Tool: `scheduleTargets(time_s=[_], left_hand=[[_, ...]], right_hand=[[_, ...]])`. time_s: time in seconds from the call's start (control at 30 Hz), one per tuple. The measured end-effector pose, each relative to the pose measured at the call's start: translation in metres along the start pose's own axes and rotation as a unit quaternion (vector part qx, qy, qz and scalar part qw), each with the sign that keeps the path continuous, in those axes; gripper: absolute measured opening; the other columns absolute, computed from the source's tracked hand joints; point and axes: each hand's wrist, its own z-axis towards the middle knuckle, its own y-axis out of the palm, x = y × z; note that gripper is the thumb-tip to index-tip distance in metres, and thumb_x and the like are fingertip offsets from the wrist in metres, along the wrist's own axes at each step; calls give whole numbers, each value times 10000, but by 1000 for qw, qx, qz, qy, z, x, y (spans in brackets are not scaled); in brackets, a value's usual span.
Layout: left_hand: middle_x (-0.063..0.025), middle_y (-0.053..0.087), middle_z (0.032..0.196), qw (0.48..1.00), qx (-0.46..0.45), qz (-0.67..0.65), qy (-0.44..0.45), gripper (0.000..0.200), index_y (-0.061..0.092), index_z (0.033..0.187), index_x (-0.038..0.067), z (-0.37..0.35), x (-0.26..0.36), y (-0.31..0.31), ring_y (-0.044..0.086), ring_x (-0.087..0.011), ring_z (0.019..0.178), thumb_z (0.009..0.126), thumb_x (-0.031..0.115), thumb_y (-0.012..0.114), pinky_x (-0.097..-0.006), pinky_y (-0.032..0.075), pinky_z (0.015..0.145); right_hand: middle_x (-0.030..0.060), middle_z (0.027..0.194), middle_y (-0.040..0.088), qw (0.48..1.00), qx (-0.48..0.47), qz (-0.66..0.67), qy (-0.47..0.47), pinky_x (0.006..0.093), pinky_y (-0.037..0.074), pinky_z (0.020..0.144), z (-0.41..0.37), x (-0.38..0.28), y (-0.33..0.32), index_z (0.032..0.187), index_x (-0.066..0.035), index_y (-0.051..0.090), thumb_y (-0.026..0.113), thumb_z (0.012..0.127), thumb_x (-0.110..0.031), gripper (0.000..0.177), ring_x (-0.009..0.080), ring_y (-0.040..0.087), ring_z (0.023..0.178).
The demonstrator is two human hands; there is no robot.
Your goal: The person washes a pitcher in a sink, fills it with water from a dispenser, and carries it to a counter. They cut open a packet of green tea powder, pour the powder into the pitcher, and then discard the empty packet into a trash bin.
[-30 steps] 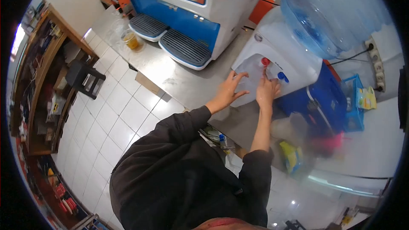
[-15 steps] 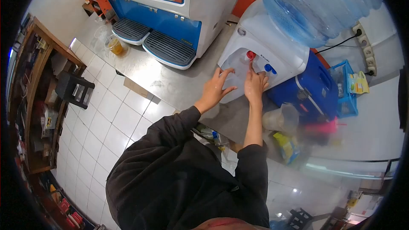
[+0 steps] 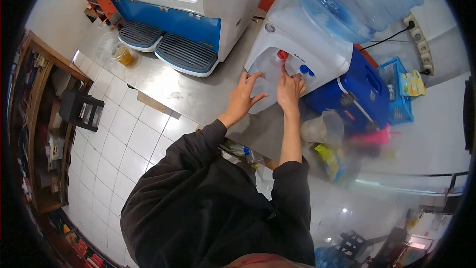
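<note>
The white water dispenser [image 3: 322, 54] stands on a metal counter with a large blue-tinted bottle [image 3: 357, 0] on top. My left hand [image 3: 243, 97] is curved in a C at the left of its recess, around what looks like a clear cup [image 3: 260, 85], whose outline is faint. With the index finger stretched up, my right hand [image 3: 289, 89] touches the red tap [image 3: 282, 55]; its other fingers are loosely bent and hold nothing. Beside it is the blue tap [image 3: 306, 70], untouched. Whether water is running cannot be made out.
Left of the dispenser stands a drink machine with drip trays [image 3: 186, 54] and a cup of amber liquid [image 3: 123, 56]. To the right are a blue cooler box [image 3: 364, 94], a translucent pitcher [image 3: 322, 128], a yellow packet [image 3: 329, 161] and a blue basket [image 3: 398, 92].
The head view has shifted a little, so the counter and dispenser appear farther left and higher. Both hands keep nearly the same places at the dispenser, the right index finger still at the red tap.
</note>
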Motion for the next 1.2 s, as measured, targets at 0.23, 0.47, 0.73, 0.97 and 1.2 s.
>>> scheduleTargets(time_s=[0.23,0.47,0.73,0.97,1.2], left_hand=[[-128,484,1042,999,9,-1,32,541,468,1175,114,0,-2,1,531,-337,893,724,221,747,-394,447,721],[-152,519,1087,993,28,34,113,563,476,1191,39,4,0,9,498,-327,1024,717,172,751,-384,420,844],[-172,482,1129,995,-5,36,96,527,449,1210,1,-2,12,16,467,-338,1071,779,155,709,-372,372,900],[-195,490,1219,989,4,66,133,536,440,1247,-9,-7,-1,24,474,-342,1125,809,164,695,-400,371,943],[-194,489,1210,977,-19,86,192,530,415,1260,18,-5,-16,23,486,-349,1118,849,257,650,-448,422,896]], right_hand=[[242,1135,471,1000,12,-5,-5,461,283,921,1,1,1,1313,-222,497,416,914,-280,412,369,400,1082],[287,1196,443,998,54,19,-3,533,294,910,3,9,18,1206,-183,572,408,905,-275,354,419,423,1089],[271,1169,464,980,169,104,11,484,289,913,-1,14,26,929,-110,697,472,870,-238,265,386,389,1082],[266,1210,451,976,130,173,35,464,232,1000,-5,16,29,957,-50,685,481,868,-227,284,393,322,1195],[237,1254,426,977,137,157,43,432,230,979,-4,16,35,1024,-75,675,495,871,-247,292,344,307,1204]])
